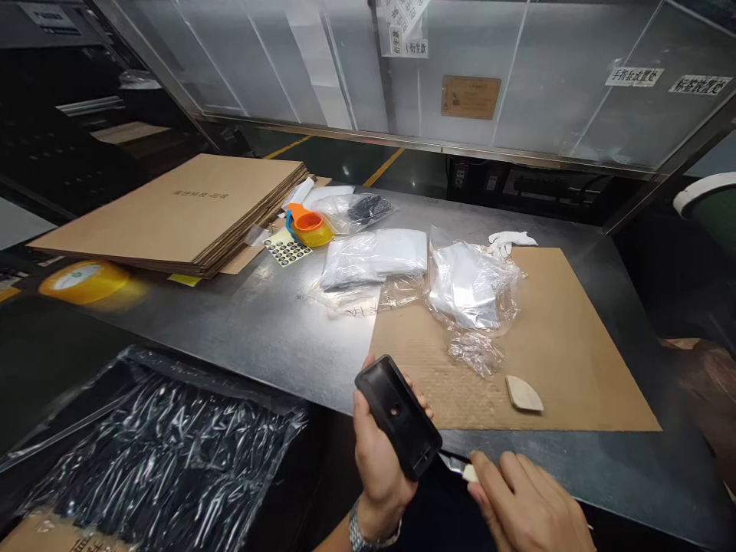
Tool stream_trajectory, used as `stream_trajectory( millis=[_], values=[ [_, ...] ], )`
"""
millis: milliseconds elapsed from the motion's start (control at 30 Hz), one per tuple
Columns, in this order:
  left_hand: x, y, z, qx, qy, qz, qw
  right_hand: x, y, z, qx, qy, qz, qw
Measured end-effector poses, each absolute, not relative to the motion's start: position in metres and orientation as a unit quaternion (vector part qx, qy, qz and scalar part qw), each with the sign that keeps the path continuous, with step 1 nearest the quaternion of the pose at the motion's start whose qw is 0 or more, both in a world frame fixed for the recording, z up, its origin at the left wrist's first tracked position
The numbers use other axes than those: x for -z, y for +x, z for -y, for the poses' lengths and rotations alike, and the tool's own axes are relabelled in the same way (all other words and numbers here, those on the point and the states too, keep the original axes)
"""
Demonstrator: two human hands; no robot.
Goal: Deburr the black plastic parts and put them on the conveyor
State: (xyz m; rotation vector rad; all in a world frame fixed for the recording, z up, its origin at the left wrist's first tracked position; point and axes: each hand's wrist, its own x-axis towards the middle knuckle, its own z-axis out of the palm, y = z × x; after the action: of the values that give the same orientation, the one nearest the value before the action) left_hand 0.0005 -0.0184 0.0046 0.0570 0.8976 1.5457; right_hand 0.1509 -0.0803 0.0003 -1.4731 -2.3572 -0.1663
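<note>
From the head view, a black phone case was held in the closed left hand, just off the near edge of the surface. A thin blade-like tool was pinched in the right hand, its tip beside the case's lower end. Trimming was judged under way (nothing showed finished cases). The tool was largely hidden; the bagged parts on the cardboard sheet could not be identified.
</note>
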Motion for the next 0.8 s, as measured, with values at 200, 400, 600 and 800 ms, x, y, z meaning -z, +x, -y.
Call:
stream_trajectory(
  millis=[200,400,600,800],
  values=[
    [-0.0048,0.0005,0.02,-0.666,0.04,-0.394,0.632,-0.0013,0.1521,0.0804,0.076,-0.514,0.838,0.166],
    [-0.0044,0.0014,0.022,-0.676,0.064,-0.389,0.623,0.0013,0.1544,0.0806,0.079,-0.511,0.842,0.158],
    [-0.0038,0.0018,0.0251,-0.673,0.077,-0.404,0.615,0.0035,0.1574,0.0822,0.082,-0.504,0.848,0.143],
    [-0.0022,0.0029,0.0236,-0.663,0.099,-0.427,0.607,0.0074,0.156,0.0826,0.128,-0.511,0.84,0.134]
  ],
)
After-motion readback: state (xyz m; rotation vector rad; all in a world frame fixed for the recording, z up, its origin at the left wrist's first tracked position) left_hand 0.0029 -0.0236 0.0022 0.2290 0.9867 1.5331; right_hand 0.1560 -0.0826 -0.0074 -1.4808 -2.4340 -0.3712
